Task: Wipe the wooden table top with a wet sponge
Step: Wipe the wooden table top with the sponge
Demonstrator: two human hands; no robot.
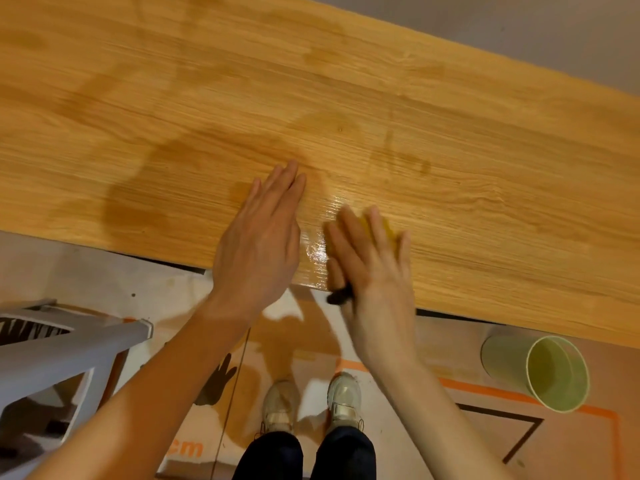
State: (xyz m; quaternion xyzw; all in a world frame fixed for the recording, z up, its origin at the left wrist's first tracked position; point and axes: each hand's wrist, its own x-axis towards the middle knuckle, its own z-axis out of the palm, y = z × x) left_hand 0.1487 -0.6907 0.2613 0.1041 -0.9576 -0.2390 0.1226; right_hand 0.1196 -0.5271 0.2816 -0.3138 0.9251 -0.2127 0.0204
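Observation:
The wooden table top fills the upper part of the head view, with dark damp streaks and a shiny wet patch near its front edge. My left hand lies flat on the wood with fingers together, holding nothing. My right hand presses down on a yellow sponge at the front edge, right of the wet patch; only a sliver of the sponge shows between my fingers. A dark part sticks out under the right thumb, and I cannot tell what it is. The right hand is motion-blurred.
A pale green cup-shaped bin lies tilted on the floor under the table's right side. A grey stool stands at the lower left. Cardboard sheets cover the floor, and my two feet stand close to the table edge.

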